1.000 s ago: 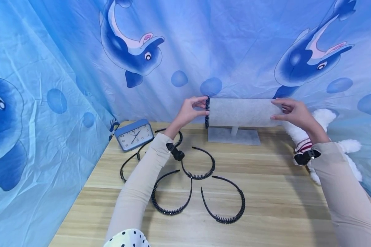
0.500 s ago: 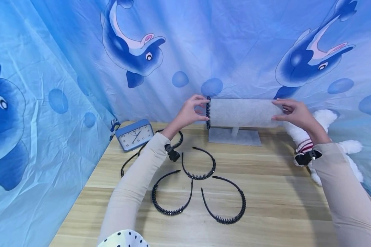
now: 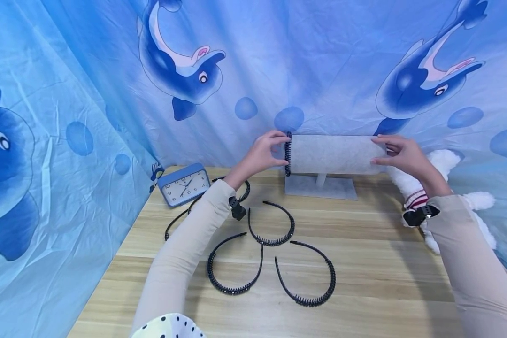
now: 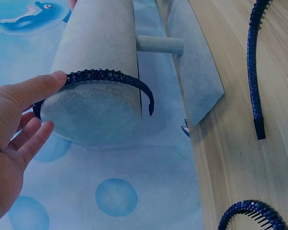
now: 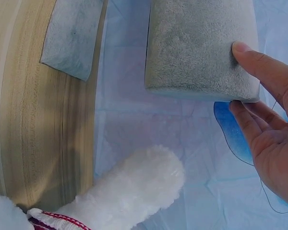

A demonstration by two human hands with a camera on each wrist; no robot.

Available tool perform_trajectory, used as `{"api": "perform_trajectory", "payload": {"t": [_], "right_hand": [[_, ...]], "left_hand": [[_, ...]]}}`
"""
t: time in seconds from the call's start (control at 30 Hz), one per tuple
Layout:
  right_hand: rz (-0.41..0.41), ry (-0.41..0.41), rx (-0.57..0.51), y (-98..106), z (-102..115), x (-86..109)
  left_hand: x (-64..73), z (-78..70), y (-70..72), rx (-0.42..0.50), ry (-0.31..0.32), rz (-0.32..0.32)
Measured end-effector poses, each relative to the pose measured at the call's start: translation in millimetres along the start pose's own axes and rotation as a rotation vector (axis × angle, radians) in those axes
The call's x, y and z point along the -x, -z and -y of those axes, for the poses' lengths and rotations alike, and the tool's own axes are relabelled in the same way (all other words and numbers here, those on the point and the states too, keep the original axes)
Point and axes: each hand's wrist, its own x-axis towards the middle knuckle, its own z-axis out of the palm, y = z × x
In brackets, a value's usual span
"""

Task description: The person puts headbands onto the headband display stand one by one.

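Note:
A grey plush headband display stand (image 3: 331, 155), a horizontal roll on a post and flat base (image 3: 302, 185), stands at the back of the table. Round its left end sits a black toothed headband (image 3: 288, 157), which my left hand (image 3: 263, 152) holds between thumb and fingers. In the left wrist view the thumb presses the headband's beaded band (image 4: 96, 75), and one tip hangs free past the roll's edge. My right hand (image 3: 405, 157) grips the roll's right end; in the right wrist view its thumb lies on the plush and the fingertips are at the end edge.
Several black headbands lie on the wooden table (image 3: 376, 281), among them one at the front (image 3: 331, 277) and another near the middle (image 3: 293, 227). A blue clock (image 3: 184, 185) stands at left, partly behind my left arm. A white plush toy (image 3: 443, 164) is beside my right wrist. Dolphin-print curtains hang behind.
My left hand has slid the headband slightly right, further onto the roll, and its thumb has shifted lower along the band. The right hand has stayed at the roll's right end.

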Motion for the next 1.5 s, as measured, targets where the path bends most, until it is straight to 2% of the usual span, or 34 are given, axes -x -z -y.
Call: {"api": "perform_trajectory", "payload": {"t": [0.13,0.27,0.83,1.1,1.3,1.5], "right_hand": [[0.000,-0.001,0.003,0.4,-0.4,-0.3],[-0.002,0.004,0.004,0.3,-1.2,-0.8],[0.003,0.003,0.030,1.3,0.8,-0.8],[-0.008,0.038,0.027,-0.6,-0.5,0.0],[-0.016,0.054,0.042,-3.7,1.4,0.6],[-0.032,0.079,0.050,-2.7,3.1,-1.2]], "left_hand": [[-4.1,-4.5,0.0,-0.119,-0.005,0.020],[-8.8,-9.3,-1.9,-0.157,0.003,0.034],[-39.0,-26.4,-24.5,-0.167,-0.008,0.090],[-51.4,-36.8,-38.5,-0.157,-0.011,0.108],[-59.3,-42.3,-48.2,-0.164,0.003,0.150],[-65.1,-47.8,-52.2,-0.154,-0.001,0.138]]}}
